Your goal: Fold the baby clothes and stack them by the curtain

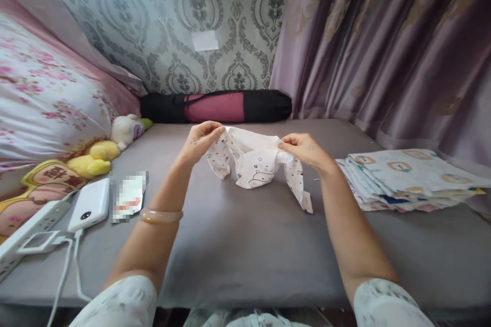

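A small white baby top with a cartoon animal print and speckled sleeves hangs between my hands above the grey bed surface. My left hand pinches one shoulder near the neckline. At the opposite shoulder, my right hand grips the fabric between thumb and fingers. The neckline is stretched between them, and both sleeves droop down at the sides. The top's lower part folds under and is partly hidden.
Folded printed cloths form a stack on the right. A white power bank, a power strip, a pixelated item and plush toys lie left. A long black-and-red bag rests along the wall.
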`<state>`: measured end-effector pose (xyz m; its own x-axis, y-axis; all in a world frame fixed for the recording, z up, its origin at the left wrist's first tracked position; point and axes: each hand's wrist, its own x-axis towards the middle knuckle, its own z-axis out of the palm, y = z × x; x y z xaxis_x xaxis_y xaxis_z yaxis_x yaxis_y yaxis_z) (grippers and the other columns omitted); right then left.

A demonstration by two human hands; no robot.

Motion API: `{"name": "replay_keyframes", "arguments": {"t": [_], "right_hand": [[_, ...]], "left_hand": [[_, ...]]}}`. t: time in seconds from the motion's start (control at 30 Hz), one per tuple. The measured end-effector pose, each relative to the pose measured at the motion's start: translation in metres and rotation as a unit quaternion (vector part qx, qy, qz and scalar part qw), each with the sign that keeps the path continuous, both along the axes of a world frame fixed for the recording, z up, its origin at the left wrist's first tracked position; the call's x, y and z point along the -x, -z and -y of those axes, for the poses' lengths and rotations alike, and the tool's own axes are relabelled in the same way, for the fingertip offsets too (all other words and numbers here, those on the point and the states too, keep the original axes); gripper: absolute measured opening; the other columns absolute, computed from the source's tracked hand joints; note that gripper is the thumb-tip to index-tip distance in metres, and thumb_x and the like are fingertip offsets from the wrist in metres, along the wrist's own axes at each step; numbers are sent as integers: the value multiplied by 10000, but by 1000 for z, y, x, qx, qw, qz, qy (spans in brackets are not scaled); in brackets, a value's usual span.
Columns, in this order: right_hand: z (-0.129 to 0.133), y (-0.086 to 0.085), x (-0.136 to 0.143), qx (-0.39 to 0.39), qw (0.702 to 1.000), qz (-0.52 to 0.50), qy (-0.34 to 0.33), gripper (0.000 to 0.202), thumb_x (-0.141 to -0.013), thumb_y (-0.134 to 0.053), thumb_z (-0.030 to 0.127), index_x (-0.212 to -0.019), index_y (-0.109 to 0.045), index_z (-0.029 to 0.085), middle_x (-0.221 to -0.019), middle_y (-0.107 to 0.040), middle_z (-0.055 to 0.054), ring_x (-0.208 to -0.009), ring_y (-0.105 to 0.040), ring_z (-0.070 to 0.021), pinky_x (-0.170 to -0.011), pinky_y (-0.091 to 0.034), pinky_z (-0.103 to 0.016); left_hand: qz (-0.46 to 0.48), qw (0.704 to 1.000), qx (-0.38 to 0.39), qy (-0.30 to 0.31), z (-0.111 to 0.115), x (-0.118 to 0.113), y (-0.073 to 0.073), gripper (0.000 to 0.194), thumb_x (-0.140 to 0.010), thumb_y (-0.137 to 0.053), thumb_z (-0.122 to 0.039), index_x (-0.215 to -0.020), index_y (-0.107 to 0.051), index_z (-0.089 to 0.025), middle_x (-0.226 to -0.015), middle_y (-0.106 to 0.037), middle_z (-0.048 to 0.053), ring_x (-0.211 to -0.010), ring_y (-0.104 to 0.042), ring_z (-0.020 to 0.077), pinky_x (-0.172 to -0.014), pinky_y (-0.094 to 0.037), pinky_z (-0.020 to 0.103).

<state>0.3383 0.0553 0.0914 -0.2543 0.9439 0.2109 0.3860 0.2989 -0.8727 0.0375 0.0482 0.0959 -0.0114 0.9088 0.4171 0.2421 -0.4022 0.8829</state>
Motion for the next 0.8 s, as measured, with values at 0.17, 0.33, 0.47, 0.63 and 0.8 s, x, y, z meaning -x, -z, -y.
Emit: {"name": "replay_keyframes", "arguments": {"t": [0.17,0.33,0.47,0.63,0.8], "right_hand": [[10,-41,-4,-55,997,41,-18,347,-708,-689,548,-723,-716,202,-638,-644,2,-572,-537,-126,-503,-387,-247],[12,-84,-5,-137,989,43,-29,357,-802,-629,550,-861,-734,215,-756,-678,-22,-685,-590,-165,-597,-449,-285],[3,-101,0,-207,963,160,-60,284,-791,-682,497,-769,-729,218,-836,-686,-44,-822,-621,-209,-779,-486,-350],[-11,-108,1,-315,936,160,0,237,-855,-633,456,-830,-733,243,-1045,-667,-59,-1060,-585,-247,-948,-444,-404],[-31,-101,6,-336,929,151,48,169,-840,-651,368,-788,-719,223,-1104,-651,-65,-1088,-567,-246,-958,-430,-400]], "left_hand": [[-57,998,5,35,26,17,-51,316,-715,-740,-470,-838,-723,-180,-679,-642,13,-554,-542,111,-483,-404,221],[-84,996,-4,18,34,38,-92,252,-689,-785,-392,-821,-752,-180,-670,-666,38,-603,-602,148,-526,-461,255],[-157,987,-41,-14,25,44,-100,184,-619,-822,-320,-695,-732,-179,-585,-623,18,-630,-611,167,-554,-465,261],[-176,961,-181,-112,6,33,-95,186,-670,-766,-387,-694,-723,-207,-816,-678,37,-892,-606,201,-787,-495,324],[-149,962,-188,-132,-7,23,-90,203,-681,-751,-396,-684,-712,-197,-847,-669,45,-927,-594,218,-832,-480,360]]}}
